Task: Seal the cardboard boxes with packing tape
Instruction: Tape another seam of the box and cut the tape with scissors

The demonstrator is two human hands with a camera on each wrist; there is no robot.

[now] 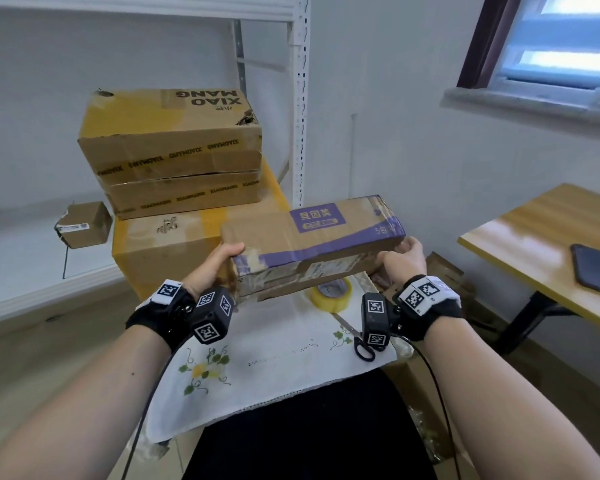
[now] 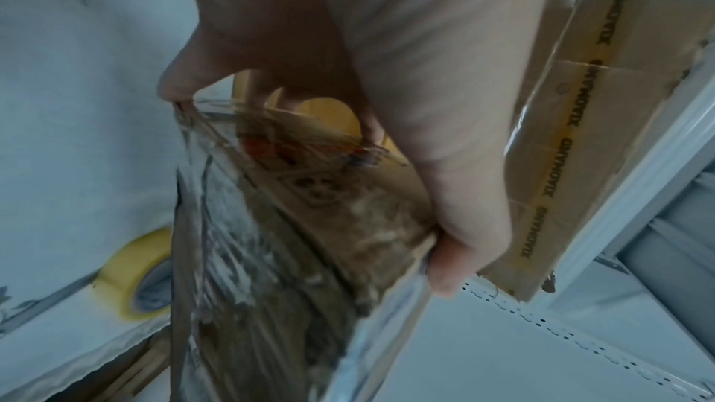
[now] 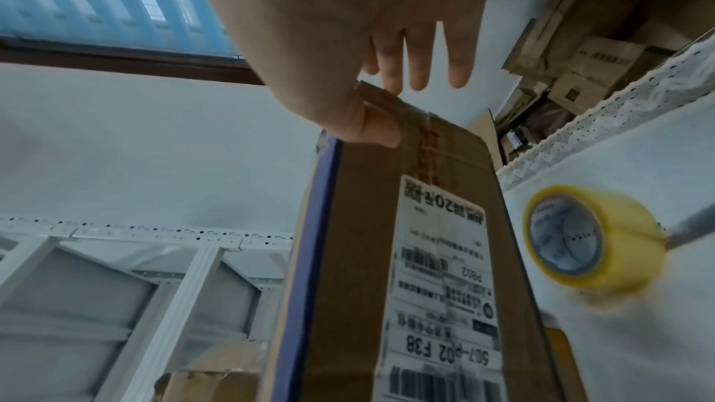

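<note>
A long cardboard box (image 1: 312, 237) with purple print and a shipping label is held level above the cloth-covered table (image 1: 274, 368). My left hand (image 1: 219, 261) grips its left end, thumb (image 2: 464, 240) over the top edge and fingers round the far side of the taped, worn end (image 2: 309, 240). My right hand (image 1: 404, 258) holds the right end, thumb (image 3: 367, 124) hooked on the edge by the label face (image 3: 437, 256), fingers straight behind the end. A yellowish roll of packing tape (image 1: 330, 294) lies on the cloth under the box, free of both hands.
Scissors (image 1: 357, 341) lie on the cloth beside my right wrist. Two taped boxes (image 1: 174, 140) are stacked on a large box (image 1: 167, 251) just behind. A small box (image 1: 84, 225) sits on the white shelf. A wooden table (image 1: 534, 237) with a phone (image 1: 596, 270) stands right.
</note>
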